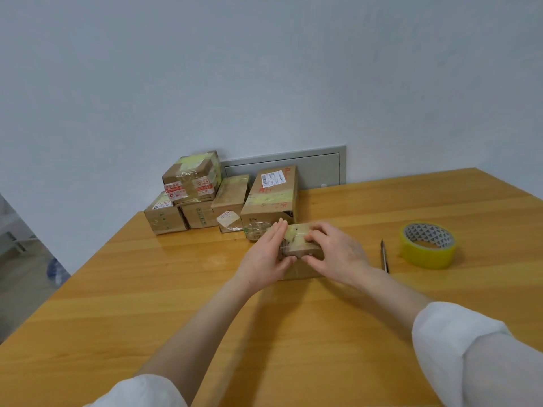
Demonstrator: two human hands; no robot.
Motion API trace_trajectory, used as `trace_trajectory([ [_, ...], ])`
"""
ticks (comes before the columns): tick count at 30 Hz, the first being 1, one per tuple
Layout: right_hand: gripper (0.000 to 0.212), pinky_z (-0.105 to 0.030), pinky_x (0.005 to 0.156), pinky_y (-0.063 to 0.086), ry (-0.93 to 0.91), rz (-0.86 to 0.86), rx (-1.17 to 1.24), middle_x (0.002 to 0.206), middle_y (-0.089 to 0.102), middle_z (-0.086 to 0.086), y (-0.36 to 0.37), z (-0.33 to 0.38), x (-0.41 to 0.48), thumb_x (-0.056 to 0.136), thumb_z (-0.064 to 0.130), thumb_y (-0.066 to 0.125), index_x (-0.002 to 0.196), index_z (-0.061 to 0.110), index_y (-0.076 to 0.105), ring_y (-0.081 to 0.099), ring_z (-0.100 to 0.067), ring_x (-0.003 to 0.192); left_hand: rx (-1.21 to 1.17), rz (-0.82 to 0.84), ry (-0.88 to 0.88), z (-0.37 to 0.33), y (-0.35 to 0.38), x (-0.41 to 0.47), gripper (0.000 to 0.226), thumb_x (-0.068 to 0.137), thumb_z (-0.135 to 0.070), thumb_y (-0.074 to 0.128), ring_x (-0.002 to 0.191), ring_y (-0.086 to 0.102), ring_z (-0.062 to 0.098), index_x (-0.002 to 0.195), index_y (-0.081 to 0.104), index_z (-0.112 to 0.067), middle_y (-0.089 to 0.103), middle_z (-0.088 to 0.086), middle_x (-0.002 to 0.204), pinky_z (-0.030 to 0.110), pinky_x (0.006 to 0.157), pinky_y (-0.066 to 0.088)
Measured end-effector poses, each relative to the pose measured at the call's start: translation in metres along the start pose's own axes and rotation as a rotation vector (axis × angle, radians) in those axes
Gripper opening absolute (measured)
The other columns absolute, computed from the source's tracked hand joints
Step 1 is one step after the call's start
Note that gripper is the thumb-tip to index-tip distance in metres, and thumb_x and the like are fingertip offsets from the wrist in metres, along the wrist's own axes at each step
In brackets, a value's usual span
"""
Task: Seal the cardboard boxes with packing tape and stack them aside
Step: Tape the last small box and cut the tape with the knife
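Note:
A small cardboard box [296, 245] sits on the wooden table [176, 304] in front of me, with a strip of yellowish tape across its top. My left hand [269, 251] lies flat against the box's left side, fingers straight and thumb under its near corner. My right hand [332, 251] grips the box from the right, fingers curled over the top and pressing on the tape. A roll of yellow packing tape [427, 245] lies to the right. A small cutter knife [384, 256] lies between the roll and my right hand.
Several taped cardboard boxes [205, 198] are stacked at the table's far left corner. A taller box [271, 198] stands right behind the one I hold. A grey panel [317, 168] is set in the wall behind. The table's left edge drops to the floor.

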State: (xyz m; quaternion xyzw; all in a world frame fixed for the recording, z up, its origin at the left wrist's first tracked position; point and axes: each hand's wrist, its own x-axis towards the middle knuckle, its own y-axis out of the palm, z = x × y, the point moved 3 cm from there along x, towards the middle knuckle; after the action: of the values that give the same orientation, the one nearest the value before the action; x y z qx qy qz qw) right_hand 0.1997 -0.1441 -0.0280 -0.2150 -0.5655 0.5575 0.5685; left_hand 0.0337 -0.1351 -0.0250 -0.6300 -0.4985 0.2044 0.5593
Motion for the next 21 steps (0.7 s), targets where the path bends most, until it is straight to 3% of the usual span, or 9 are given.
trace_trajectory([
  [4, 0.054, -0.03, 0.099, 0.042, -0.026, -0.021, -0.031, 0.134, 0.049, 0.003, 0.0, 0.001, 0.0, 0.087, 0.045, 0.061, 0.134, 0.02, 0.05, 0.042, -0.015, 0.124, 0.128, -0.021, 0.036, -0.004, -0.001, 0.003, 0.074, 0.095, -0.035, 0.054, 0.147, 0.008, 0.011, 0.153, 0.013, -0.014, 0.015, -0.001, 0.16, 0.024, 0.117, 0.011],
  [9, 0.041, -0.027, 0.087, 0.046, -0.006, -0.049, -0.016, 0.126, 0.055, 0.006, 0.004, 0.002, -0.003, 0.091, 0.041, 0.057, 0.127, 0.021, 0.057, 0.048, -0.013, 0.114, 0.256, 0.075, 0.054, -0.006, 0.013, 0.002, 0.063, 0.1, -0.034, 0.041, 0.148, 0.007, 0.014, 0.153, 0.012, -0.014, 0.012, 0.003, 0.16, 0.027, 0.119, 0.002],
  [21, 0.037, -0.03, 0.085, 0.049, 0.006, -0.033, -0.022, 0.124, 0.057, 0.009, 0.003, 0.0, -0.002, 0.092, 0.042, 0.054, 0.125, 0.026, 0.058, 0.051, -0.013, 0.114, 0.289, 0.072, 0.082, -0.006, 0.01, 0.002, 0.058, 0.101, -0.023, 0.039, 0.148, 0.007, 0.015, 0.153, 0.014, -0.02, 0.012, -0.004, 0.16, 0.029, 0.119, 0.001],
])
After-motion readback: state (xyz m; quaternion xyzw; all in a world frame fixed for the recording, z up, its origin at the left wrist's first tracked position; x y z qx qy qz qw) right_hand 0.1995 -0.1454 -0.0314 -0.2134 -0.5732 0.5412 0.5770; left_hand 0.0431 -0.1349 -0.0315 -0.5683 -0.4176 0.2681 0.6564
